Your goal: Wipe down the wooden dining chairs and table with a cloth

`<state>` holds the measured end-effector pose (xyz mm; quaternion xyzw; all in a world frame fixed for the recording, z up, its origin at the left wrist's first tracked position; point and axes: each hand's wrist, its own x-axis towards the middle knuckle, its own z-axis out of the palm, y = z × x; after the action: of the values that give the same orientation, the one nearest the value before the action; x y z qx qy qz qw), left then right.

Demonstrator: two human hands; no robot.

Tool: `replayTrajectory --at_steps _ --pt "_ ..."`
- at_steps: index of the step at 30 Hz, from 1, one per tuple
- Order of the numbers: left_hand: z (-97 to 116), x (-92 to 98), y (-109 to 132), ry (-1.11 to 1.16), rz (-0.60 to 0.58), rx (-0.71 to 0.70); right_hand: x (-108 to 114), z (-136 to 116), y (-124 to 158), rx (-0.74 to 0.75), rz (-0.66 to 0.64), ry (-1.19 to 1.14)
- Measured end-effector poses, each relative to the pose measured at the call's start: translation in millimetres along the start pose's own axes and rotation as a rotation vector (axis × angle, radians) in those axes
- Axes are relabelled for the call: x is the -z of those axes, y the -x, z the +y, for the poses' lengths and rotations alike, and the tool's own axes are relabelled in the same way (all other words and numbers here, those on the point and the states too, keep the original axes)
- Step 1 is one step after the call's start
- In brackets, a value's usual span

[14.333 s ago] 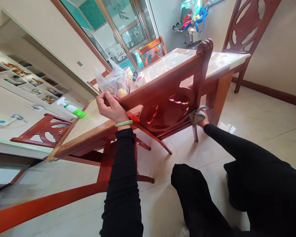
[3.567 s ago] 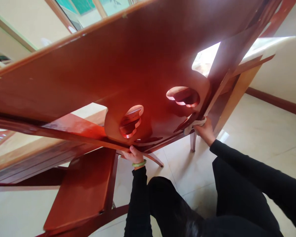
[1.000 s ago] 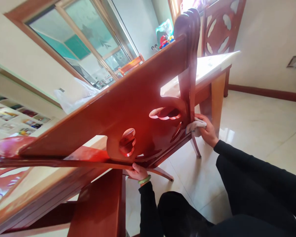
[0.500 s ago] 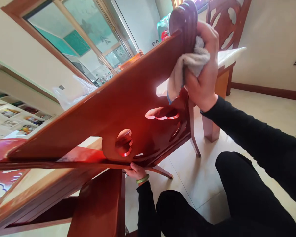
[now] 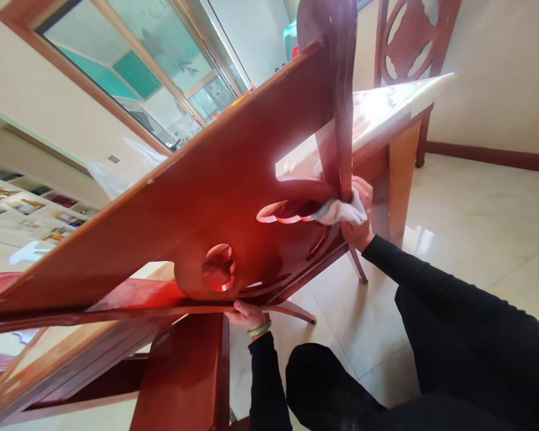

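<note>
A glossy red-brown wooden chair back (image 5: 197,197) with carved cut-outs fills the middle of the view, close to my face. My right hand (image 5: 358,216) is shut on a pale cloth (image 5: 341,212) and presses it against the chair's right upright post, beside an oval cut-out. My left hand (image 5: 247,314), with a green bangle at the wrist, grips the lower rail of the chair back from below. Both arms wear black sleeves.
A wooden dining table (image 5: 399,149) with a glossy pale top stands behind the chair. Another carved chair (image 5: 408,36) is at its far end. A clear plastic bag (image 5: 126,167) shows at the left. Glass sliding doors (image 5: 161,54) lie beyond. The floor (image 5: 467,215) is pale tile.
My right hand has slid the cloth down the right post from near its top to the level of the oval cut-out. My left hand stays on the lower rail.
</note>
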<state>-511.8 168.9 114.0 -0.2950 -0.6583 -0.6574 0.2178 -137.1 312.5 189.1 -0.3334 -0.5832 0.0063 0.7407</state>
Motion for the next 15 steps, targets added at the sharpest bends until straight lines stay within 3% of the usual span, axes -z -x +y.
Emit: replayTrajectory --at_steps 5,8,15 --pt "3 -1.0 -3 -0.013 0.021 -0.018 1 49 78 -0.196 -0.109 -0.035" --pt "3 -1.4 -6 -0.019 0.019 -0.033 9 65 108 -0.274 -0.214 -0.027" --pt "13 -2.5 -12 0.018 -0.005 -0.060 17 79 126 -0.313 -0.331 0.001"
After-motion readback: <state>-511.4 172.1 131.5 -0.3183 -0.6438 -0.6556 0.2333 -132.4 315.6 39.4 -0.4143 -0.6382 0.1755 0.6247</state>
